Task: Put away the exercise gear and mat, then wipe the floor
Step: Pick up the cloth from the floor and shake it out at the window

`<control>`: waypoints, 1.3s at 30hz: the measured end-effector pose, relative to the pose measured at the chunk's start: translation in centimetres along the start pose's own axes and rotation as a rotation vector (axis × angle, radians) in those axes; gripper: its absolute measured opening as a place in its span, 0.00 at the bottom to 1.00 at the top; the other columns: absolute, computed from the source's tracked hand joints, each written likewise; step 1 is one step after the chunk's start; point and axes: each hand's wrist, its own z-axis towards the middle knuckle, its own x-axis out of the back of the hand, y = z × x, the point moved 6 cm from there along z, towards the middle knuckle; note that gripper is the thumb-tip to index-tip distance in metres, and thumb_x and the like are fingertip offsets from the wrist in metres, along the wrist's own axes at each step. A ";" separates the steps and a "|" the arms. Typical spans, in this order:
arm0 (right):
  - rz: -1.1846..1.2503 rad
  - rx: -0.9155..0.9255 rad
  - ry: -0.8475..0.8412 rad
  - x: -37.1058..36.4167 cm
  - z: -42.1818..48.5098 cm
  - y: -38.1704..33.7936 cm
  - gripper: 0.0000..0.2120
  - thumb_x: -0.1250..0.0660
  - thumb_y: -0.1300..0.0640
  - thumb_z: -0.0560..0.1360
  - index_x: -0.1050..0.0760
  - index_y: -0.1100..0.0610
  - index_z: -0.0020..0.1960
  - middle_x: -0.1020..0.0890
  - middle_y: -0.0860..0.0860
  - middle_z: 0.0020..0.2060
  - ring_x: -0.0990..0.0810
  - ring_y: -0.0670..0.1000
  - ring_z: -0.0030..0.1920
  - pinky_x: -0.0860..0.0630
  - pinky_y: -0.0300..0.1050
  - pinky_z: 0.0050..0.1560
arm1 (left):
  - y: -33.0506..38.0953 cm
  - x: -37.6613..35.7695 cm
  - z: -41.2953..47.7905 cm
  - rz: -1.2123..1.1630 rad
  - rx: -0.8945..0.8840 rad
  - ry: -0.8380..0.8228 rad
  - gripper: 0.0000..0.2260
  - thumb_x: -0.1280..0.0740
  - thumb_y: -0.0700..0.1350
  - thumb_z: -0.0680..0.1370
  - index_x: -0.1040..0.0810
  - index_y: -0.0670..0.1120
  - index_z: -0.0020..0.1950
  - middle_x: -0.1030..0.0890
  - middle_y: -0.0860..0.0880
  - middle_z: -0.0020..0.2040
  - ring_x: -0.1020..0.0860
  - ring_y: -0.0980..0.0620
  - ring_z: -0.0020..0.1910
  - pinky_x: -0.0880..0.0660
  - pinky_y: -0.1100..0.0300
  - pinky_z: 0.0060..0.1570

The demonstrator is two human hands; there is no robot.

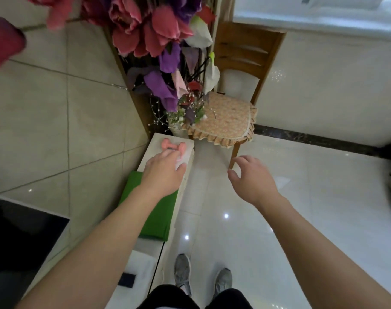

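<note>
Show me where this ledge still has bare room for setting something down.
A thin strip between the green mat and the white cloth. The far end is crowded by the pink dumbbell and left hand. The floor beside the ledge is open.

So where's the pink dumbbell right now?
Head view, left of centre: the dumbbell lies at the far end of the white ledge, just past the left hand, beside the chair.

Both arms outstretched; left hand [162,173] palm-down, right hand [252,177] loosely spread.
</note>
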 end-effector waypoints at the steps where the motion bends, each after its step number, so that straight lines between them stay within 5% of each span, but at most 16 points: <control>1: -0.014 0.000 0.013 0.9 -0.6 0.2 0.21 0.42 0.45 0.80 0.29 0.54 0.69 0.25 0.51 0.66 0.29 0.53 0.66 0.32 0.49 0.67 | 0.7 0.4 -0.4 0.005 -0.004 -0.008 0.20 0.42 0.51 0.83 0.34 0.51 0.75 0.29 0.50 0.70 0.29 0.47 0.66 0.31 0.48 0.65; 8: -0.054 -0.015 0.092 5.7 -4.8 2.9 0.19 0.44 0.48 0.81 0.26 0.59 0.63 0.23 0.54 0.61 0.29 0.56 0.64 0.34 0.49 0.65 | 4.8 1.9 -2.8 0.114 -0.048 -0.005 0.16 0.46 0.52 0.83 0.32 0.52 0.70 0.28 0.50 0.69 0.33 0.45 0.70 0.31 0.45 0.65; 15: -0.044 -0.101 0.112 8.5 -8.7 5.7 0.21 0.47 0.49 0.82 0.32 0.57 0.71 0.28 0.54 0.69 0.33 0.55 0.69 0.35 0.49 0.68 | 8.6 2.5 -4.0 0.142 -0.146 0.020 0.14 0.51 0.53 0.82 0.29 0.52 0.59 0.25 0.52 0.56 0.27 0.50 0.57 0.32 0.44 0.64; 23: 0.004 -0.332 0.189 8.8 -13.9 8.4 0.20 0.46 0.50 0.81 0.31 0.58 0.69 0.27 0.55 0.65 0.29 0.56 0.64 0.31 0.49 0.62 | 11.4 0.9 -4.3 0.187 -0.280 -0.060 0.21 0.48 0.53 0.83 0.35 0.50 0.75 0.35 0.48 0.76 0.37 0.46 0.75 0.41 0.43 0.72; 34: -0.001 -0.628 0.280 6.6 -25.6 9.7 0.17 0.42 0.53 0.79 0.26 0.64 0.59 0.22 0.59 0.56 0.27 0.60 0.57 0.30 0.53 0.59 | 17.9 -1.8 -9.0 0.176 -0.681 -0.158 0.16 0.46 0.49 0.83 0.27 0.46 0.67 0.26 0.48 0.65 0.30 0.47 0.67 0.38 0.49 0.70; 39: 0.029 -0.744 0.342 6.4 -32.6 11.0 0.17 0.43 0.53 0.80 0.26 0.63 0.62 0.24 0.59 0.60 0.29 0.59 0.62 0.33 0.51 0.62 | 21.9 -3.7 -13.4 0.187 -0.832 -0.213 0.21 0.47 0.51 0.84 0.35 0.47 0.75 0.31 0.48 0.73 0.34 0.49 0.73 0.40 0.48 0.74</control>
